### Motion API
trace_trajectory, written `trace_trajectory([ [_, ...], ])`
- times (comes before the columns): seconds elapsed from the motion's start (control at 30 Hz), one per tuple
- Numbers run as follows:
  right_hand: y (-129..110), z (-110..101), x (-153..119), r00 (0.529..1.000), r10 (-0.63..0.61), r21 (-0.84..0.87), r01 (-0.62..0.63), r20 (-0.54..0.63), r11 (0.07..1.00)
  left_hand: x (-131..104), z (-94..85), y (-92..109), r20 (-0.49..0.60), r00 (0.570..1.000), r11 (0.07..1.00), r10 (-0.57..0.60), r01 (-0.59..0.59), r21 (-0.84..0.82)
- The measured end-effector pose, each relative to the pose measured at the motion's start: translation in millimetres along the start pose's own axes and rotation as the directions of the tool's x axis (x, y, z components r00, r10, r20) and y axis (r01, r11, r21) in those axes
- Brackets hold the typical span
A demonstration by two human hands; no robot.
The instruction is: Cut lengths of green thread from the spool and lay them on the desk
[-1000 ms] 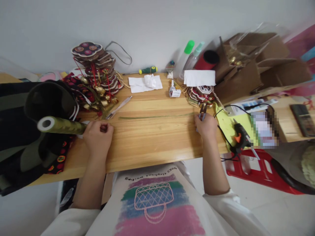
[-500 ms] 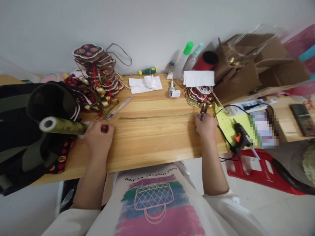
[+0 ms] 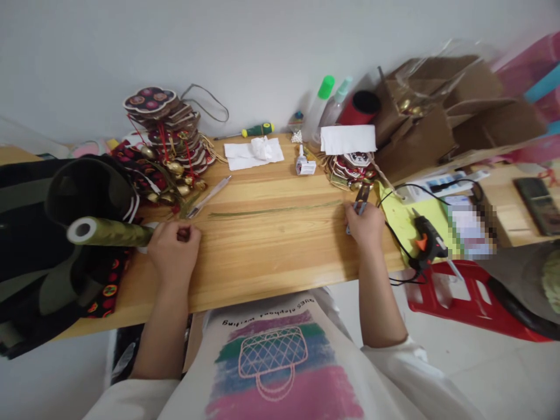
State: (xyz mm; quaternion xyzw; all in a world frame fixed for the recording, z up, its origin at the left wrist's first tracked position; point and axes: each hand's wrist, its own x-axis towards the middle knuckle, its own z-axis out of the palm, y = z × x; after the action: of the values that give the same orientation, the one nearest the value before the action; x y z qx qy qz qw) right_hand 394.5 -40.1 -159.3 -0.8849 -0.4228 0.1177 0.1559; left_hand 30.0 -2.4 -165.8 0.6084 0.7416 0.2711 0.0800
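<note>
My left hand [image 3: 175,248] rests curled on the wooden table beside a spool of olive-green cord [image 3: 114,232]. Its fingers are closed, and whatever they may hold is hidden. On the right, my right hand [image 3: 367,224] is wrapped round pliers [image 3: 361,201] with greyish-blue handles, their dark jaws pointing away from me. Between the hands, thin green cord strands [image 3: 275,209] lie stretched across the table, their right end close to the pliers. A clear pen [image 3: 210,197] lies beyond my left hand.
Stacked ornaments with bells [image 3: 168,140] stand back left. At the back are a screwdriver [image 3: 258,130], white tissue [image 3: 254,153] and a small glue bottle [image 3: 305,163]. A cardboard box [image 3: 420,128] and a glue gun [image 3: 427,242] with a trailing cable occupy the right.
The view has tilted slightly. Both hands keep their places and grips, and the cord strands lie as before.
</note>
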Motion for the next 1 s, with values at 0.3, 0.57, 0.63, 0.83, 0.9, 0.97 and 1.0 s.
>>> trace_trajectory([
  [0.3, -3.7, -4.0, -2.8, 0.996, 0.089, 0.099, -0.089, 0.004, 0.991, -0.2, 2.0, -2.9, -0.016, 1.0, 1.0, 0.003, -0.003, 0.0],
  [0.57, -6.7, -4.3, -5.1, 0.994, 0.109, 0.107, -0.108, -0.005, 0.988, 0.2, 0.5, -2.4, -0.008, 1.0, 1.0, 0.012, -0.012, 0.007],
  [0.63, -5.6, -3.4, -5.0, 0.994, 0.108, 0.11, -0.107, -0.009, 0.988, 0.4, 0.9, -3.0, -0.009, 1.0, 1.0, 0.009, -0.009, 0.011],
  [0.83, -4.2, -1.6, -4.4, 0.993, 0.113, 0.13, -0.109, -0.026, 0.986, 0.3, 1.6, -3.8, -0.011, 1.0, 1.0, 0.0, 0.0, 0.012],
  [0.9, -4.9, -1.9, -4.8, 0.993, 0.115, 0.124, -0.112, -0.02, 0.986, 0.1, 1.1, -3.0, -0.01, 1.0, 1.0, 0.0, 0.001, 0.012],
  [0.97, -5.9, -2.5, -5.4, 0.993, 0.113, 0.118, -0.11, -0.018, 0.987, 0.1, 0.6, -2.0, -0.013, 1.0, 1.0, -0.003, 0.003, 0.011],
  [1.0, -6.4, -2.7, -5.7, 0.994, 0.11, 0.115, -0.107, -0.02, 0.988, 0.1, 0.5, -1.6, -0.014, 1.0, 1.0, -0.004, 0.004, 0.01],
])
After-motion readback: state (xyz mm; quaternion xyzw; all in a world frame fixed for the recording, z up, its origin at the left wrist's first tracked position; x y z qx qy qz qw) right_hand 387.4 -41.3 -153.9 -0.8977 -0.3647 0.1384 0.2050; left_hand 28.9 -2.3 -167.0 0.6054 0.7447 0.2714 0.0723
